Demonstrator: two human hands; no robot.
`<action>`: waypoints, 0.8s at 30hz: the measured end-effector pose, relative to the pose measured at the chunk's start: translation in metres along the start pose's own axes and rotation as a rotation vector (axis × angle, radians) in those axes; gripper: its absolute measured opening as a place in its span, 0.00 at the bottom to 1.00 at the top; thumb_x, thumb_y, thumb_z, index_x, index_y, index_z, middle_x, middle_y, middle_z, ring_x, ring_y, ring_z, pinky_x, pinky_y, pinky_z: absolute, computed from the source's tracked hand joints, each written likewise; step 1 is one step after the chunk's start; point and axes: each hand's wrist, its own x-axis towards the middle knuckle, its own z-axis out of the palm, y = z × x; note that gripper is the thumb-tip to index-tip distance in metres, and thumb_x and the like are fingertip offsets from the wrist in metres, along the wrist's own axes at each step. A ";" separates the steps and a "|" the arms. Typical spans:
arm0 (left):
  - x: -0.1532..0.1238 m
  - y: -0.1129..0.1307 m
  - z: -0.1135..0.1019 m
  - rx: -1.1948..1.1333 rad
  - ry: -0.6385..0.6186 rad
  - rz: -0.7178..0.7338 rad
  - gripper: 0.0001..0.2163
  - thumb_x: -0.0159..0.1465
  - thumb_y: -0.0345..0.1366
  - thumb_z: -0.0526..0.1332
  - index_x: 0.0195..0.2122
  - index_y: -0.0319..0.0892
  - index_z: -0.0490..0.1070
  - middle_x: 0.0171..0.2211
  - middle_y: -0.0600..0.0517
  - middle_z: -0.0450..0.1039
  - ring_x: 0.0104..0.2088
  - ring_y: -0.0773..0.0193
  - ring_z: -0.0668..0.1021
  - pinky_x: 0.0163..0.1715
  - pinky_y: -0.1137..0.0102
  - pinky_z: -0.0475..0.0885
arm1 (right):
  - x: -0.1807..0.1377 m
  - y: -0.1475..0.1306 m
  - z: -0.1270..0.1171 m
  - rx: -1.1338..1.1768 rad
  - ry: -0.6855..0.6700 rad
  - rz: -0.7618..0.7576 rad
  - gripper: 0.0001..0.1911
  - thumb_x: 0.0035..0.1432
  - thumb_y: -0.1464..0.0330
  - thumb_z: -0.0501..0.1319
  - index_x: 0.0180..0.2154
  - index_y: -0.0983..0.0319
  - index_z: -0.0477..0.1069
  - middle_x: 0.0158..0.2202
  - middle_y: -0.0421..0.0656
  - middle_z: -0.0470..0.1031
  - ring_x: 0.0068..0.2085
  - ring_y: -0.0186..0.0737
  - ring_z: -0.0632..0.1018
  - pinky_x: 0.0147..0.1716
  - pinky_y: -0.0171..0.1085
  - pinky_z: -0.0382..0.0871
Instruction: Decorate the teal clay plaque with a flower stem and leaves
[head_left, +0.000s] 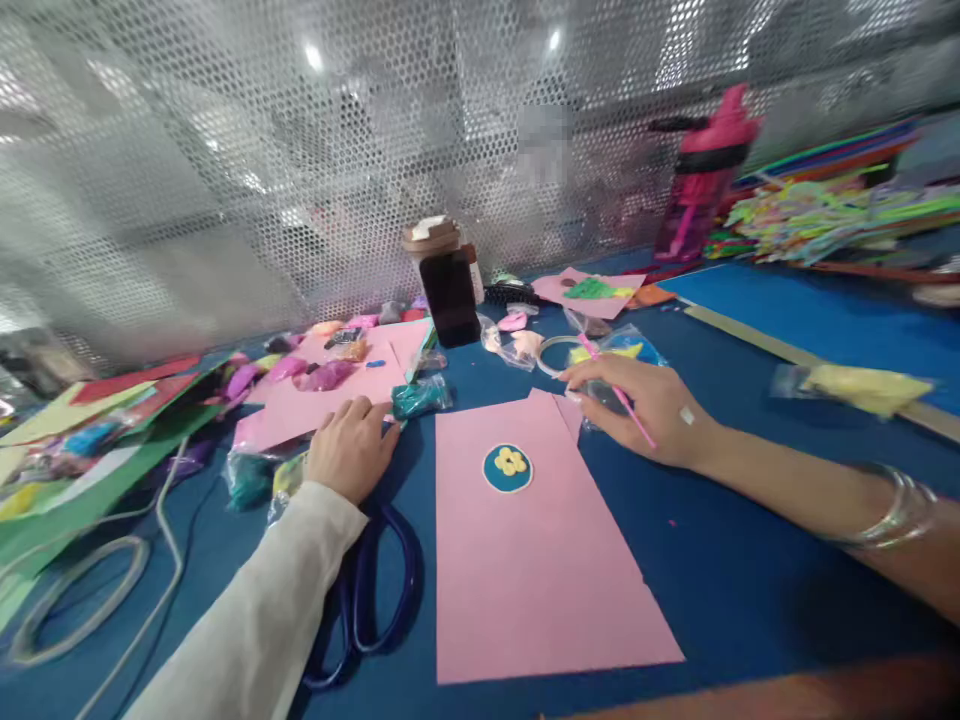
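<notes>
A slim pink stick tool [621, 396] is pinched in my right hand [660, 415], which hovers over the right side of the table. Beyond those fingers are a white ring [559, 355] and a bag with yellow clay. On the left, my left hand [351, 452] rests with bent, loose fingers, its thumb close to a wrapped teal clay packet [420, 398]. Between the hands lies a pink paper sheet [517, 580]. On it sits a blue disc [495, 482] with a yellow flower [511, 461]. Dark blue scissors handles [409, 580] show beside my left sleeve.
A lidded cup [446, 290] stands at the back centre before a perforated metal screen [225, 180]. Coloured papers and clay lumps [328, 376] cover the left. At right are a pink bottle [697, 185], a yellow clay packet [866, 388] and a wooden strip [750, 335].
</notes>
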 end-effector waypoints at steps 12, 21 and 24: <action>0.018 0.004 0.006 -0.081 0.028 0.207 0.09 0.60 0.32 0.52 0.38 0.37 0.69 0.30 0.47 0.67 0.34 0.58 0.70 0.34 0.66 0.67 | 0.000 -0.007 0.008 0.042 0.001 -0.040 0.06 0.51 0.75 0.56 0.34 0.63 0.67 0.35 0.45 0.75 0.38 0.39 0.76 0.41 0.41 0.69; 0.002 0.042 -0.028 -0.300 0.343 0.181 0.12 0.63 0.32 0.48 0.40 0.36 0.68 0.25 0.51 0.63 0.27 0.66 0.68 0.27 0.72 0.65 | 0.008 -0.038 0.009 0.219 -0.123 0.168 0.26 0.47 0.59 0.63 0.47 0.64 0.65 0.45 0.49 0.72 0.46 0.48 0.73 0.43 0.44 0.69; -0.009 0.069 -0.044 -0.498 0.486 0.314 0.08 0.61 0.31 0.52 0.39 0.38 0.68 0.22 0.54 0.59 0.24 0.68 0.66 0.24 0.74 0.62 | 0.009 -0.059 0.009 0.375 -0.121 0.199 0.40 0.39 0.54 0.66 0.53 0.65 0.59 0.49 0.52 0.68 0.50 0.51 0.70 0.46 0.46 0.67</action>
